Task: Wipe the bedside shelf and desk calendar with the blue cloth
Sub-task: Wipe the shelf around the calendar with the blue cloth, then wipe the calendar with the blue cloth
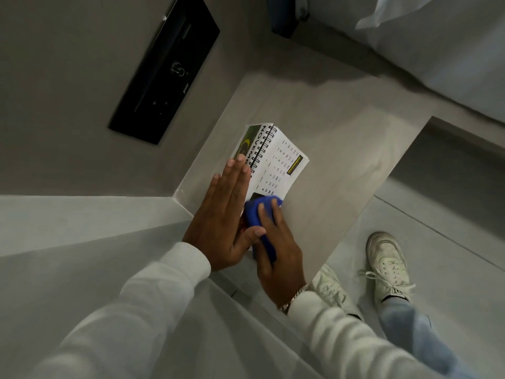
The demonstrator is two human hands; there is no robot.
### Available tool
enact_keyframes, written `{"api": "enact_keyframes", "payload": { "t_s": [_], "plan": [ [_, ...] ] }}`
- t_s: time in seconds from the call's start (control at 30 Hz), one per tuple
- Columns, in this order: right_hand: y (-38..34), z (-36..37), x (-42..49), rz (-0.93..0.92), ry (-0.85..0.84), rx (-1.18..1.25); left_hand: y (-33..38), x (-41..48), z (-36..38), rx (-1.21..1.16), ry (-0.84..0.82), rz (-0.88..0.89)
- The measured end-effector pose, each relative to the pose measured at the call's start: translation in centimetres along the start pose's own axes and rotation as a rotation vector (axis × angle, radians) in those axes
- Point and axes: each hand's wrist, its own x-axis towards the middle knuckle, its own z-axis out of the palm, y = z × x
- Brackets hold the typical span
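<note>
A white spiral-bound desk calendar point(284, 160) stands on the grey bedside shelf point(341, 149), near the wall corner. My left hand point(224, 214) lies flat with fingers straight against the calendar's near end, steadying it. My right hand point(276, 250) is closed on the blue cloth point(258, 212) and presses it against the calendar's lower near edge. Both hands partly hide the near end of the calendar and much of the cloth.
A black control panel point(166, 69) is set in the wall to the left of the shelf. A bed with white linen point(451, 42) lies beyond the shelf at the upper right. My white shoes point(388, 266) stand on the tiled floor under the shelf's right edge.
</note>
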Motion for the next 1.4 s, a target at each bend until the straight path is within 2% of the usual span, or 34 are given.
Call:
{"api": "enact_keyframes", "payload": {
  "t_s": [0.1,0.33,0.6,0.73,0.9,1.03,1.1,1.27,1.4],
  "plan": [
    [0.4,0.2,0.5,-0.001,0.029,-0.011,0.0,0.0,-0.1,0.009,-0.004,0.005],
    [0.1,-1.5,8.8,-0.015,0.276,-0.042,-0.1,0.0,0.1,0.011,-0.004,0.023],
    [0.4,-3.9,11.8,0.083,0.324,-0.053,-0.5,0.1,0.6,0.042,0.023,0.005],
    [0.2,-2.4,7.7,0.017,0.213,-0.102,-0.6,0.0,0.7,0.043,0.018,0.014],
    [1.1,-0.7,0.7,-0.065,-0.069,-0.093,-0.4,0.0,0.5,0.054,0.018,0.008],
    [2.4,-4.0,-0.8,-0.110,-0.355,-0.204,-0.1,0.0,0.3,0.079,0.010,0.004],
    [2.3,-6.9,0.2,-0.175,-0.447,-0.288,0.0,0.0,0.0,0.096,0.013,0.000],
    [1.8,-15.0,7.6,-0.255,-0.434,-0.534,0.7,-0.3,-0.5,0.243,0.032,-0.032],
    [2.2,-18.8,14.6,-0.315,-0.430,-0.764,1.8,-0.4,-0.2,0.300,0.069,-0.136]
  ]
}}
